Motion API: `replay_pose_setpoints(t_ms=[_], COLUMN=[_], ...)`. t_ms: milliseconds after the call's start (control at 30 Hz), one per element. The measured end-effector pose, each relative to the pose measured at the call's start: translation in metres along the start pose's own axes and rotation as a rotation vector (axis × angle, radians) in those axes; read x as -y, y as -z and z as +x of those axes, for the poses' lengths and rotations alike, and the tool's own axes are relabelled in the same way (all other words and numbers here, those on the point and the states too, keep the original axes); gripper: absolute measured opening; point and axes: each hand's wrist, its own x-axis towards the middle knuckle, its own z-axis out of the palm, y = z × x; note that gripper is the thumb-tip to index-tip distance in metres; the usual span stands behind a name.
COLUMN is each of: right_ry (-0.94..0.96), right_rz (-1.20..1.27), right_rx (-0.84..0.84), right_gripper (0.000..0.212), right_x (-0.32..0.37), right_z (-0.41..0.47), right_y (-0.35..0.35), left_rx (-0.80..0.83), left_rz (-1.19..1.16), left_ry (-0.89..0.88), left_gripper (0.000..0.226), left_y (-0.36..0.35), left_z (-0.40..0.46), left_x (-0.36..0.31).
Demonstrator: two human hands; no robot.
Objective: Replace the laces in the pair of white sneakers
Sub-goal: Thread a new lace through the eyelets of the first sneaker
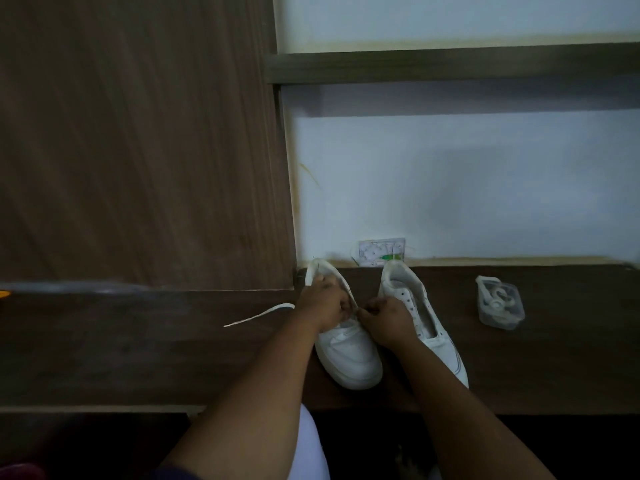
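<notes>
lacing at the left sneaker (346,355), on the dark wooden desk (138,358).
left hand (323,301) and right hand (384,318) curled, pinching lace at its eyelets; loose lace (258,315) trailing toward 9 o'clock; right sneaker (415,306) at 3 o'clock, clear box (500,303) beyond.

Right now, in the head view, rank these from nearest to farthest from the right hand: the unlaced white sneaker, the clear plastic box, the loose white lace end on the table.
From the right hand:
1. Unlaced white sneaker, directly beside and under it.
2. Clear plastic box, off to its right.
3. Loose white lace end, far left, beyond the left hand.
</notes>
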Motion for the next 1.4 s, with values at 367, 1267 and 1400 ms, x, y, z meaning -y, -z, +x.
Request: replay_pose_setpoints(t_ms=[367,1267,1400], right_ry=[0.031,0.157,0.251], right_rz=[-0.082,0.21,0.344], right_rx=[-0.025,-0.061,0.138], right_gripper=[0.031,0.026,0.028], right_x=[0.004,0.005,0.029], right_z=[0.0,-0.003,-0.007], right_y=[0.001,0.014,0.006], left_rx=[-0.185,-0.642,-0.695], left_rz=[-0.13,-1.188,-1.211], left_ry=[0.217,0.315,0.17], left_gripper=[0.029,0.019,0.011], left_y=[0.009,0.022,0.036], left_z=[-0.004,-0.007,-0.006], left_x=[0.023,0.021,-0.001])
